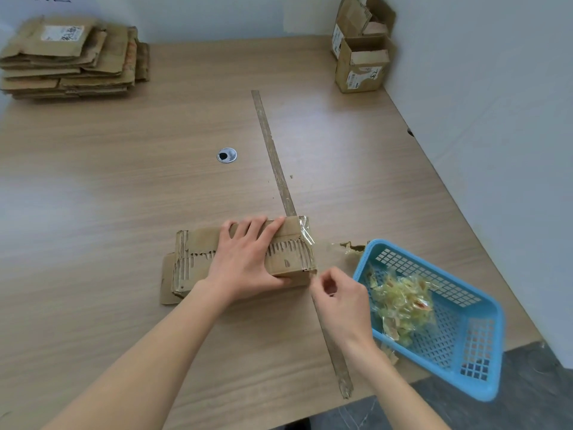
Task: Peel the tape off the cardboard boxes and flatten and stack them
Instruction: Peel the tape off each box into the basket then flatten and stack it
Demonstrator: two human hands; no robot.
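A small cardboard box [198, 259] lies on the wooden table [124, 181] in front of me, its top torn where tape came away. Clear tape [305, 232] still wraps its right end. My left hand [248, 259] lies on top of the box, fingers over the far edge and thumb on the near side, holding it down. My right hand [338, 296] is at the box's near right corner, thumb and forefinger pinching at the tape edge there. A stack of flattened boxes [71, 57] sits at the far left. Two unflattened boxes [362, 57] stand at the far right.
A blue plastic basket [465, 336] with crumpled peeled tape [403, 305] hangs over the table's right front edge. A scrap of tape [350, 246] lies beside it. A long worn strip [276, 156] runs along the table. A cable grommet [226, 155] is mid-table. White walls close the back and right.
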